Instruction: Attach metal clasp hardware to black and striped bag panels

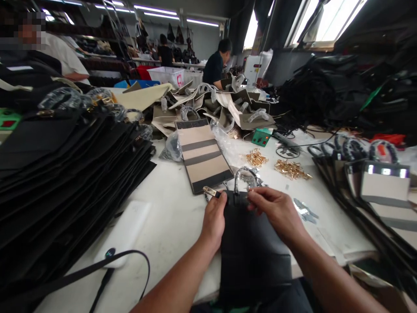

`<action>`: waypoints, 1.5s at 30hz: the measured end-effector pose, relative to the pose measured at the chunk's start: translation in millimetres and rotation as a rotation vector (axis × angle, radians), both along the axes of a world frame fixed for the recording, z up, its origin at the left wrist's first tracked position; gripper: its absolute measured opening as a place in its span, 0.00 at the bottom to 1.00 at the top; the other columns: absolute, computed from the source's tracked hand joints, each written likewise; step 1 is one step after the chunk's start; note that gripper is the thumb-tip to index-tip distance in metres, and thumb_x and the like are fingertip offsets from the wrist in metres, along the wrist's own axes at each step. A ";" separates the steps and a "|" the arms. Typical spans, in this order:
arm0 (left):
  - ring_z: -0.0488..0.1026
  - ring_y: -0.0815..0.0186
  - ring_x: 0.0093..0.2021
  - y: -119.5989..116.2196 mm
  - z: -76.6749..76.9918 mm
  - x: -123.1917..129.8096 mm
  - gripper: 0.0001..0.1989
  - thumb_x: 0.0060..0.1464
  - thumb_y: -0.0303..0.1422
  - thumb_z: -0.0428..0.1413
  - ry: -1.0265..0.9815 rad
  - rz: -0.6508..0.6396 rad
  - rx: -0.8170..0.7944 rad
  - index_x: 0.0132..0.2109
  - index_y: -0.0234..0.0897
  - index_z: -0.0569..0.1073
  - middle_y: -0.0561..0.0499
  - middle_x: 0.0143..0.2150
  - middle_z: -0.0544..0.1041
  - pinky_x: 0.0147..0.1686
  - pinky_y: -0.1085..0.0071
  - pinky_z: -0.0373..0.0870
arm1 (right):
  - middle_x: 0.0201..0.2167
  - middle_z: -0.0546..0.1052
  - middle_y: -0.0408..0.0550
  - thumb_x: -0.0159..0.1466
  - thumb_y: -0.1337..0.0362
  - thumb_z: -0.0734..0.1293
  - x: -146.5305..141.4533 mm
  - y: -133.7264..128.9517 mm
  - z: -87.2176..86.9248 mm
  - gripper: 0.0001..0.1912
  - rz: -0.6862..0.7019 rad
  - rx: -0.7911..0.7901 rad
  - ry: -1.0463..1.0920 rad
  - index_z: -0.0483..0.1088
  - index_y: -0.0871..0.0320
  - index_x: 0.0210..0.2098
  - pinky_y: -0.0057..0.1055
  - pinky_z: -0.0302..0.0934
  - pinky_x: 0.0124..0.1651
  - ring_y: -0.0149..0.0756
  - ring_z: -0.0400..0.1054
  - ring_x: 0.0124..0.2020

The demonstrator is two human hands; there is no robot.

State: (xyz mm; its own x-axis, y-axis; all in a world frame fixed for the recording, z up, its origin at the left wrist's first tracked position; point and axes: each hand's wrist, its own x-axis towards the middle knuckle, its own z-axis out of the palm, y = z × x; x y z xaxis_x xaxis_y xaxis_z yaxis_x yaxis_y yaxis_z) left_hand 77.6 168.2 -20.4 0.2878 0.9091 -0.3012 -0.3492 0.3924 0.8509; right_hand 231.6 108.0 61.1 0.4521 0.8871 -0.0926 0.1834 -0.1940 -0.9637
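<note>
Lying between your two hands, one black panel [256, 248] with a plastic-wrapped handle [243, 174] at its top edge, hanging over the near edge of the white table [172, 208]. Left hand [215, 215]: closed on the panel's top left corner, beside a gold clasp [211, 191]. Right hand [272, 206]: fingertips pinched near the handle's right base, contents unclear.
</note>
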 end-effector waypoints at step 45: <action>0.72 0.66 0.33 -13.4 12.9 6.9 0.15 0.52 0.44 0.67 -0.258 -0.036 -0.137 0.35 0.36 0.79 0.53 0.31 0.79 0.39 0.71 0.67 | 0.30 0.81 0.45 0.64 0.58 0.70 -55.8 -22.7 -59.2 0.10 -0.289 0.191 -0.551 0.75 0.55 0.42 0.30 0.71 0.32 0.36 0.76 0.28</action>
State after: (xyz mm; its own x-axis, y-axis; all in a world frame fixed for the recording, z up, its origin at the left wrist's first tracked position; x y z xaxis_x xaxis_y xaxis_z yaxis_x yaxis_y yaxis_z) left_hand 84.5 154.8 -7.6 0.4021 0.8530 -0.3328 -0.5311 0.5133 0.6741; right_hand 175.7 85.4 1.9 0.6114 0.7003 0.3685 0.6269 -0.1444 -0.7656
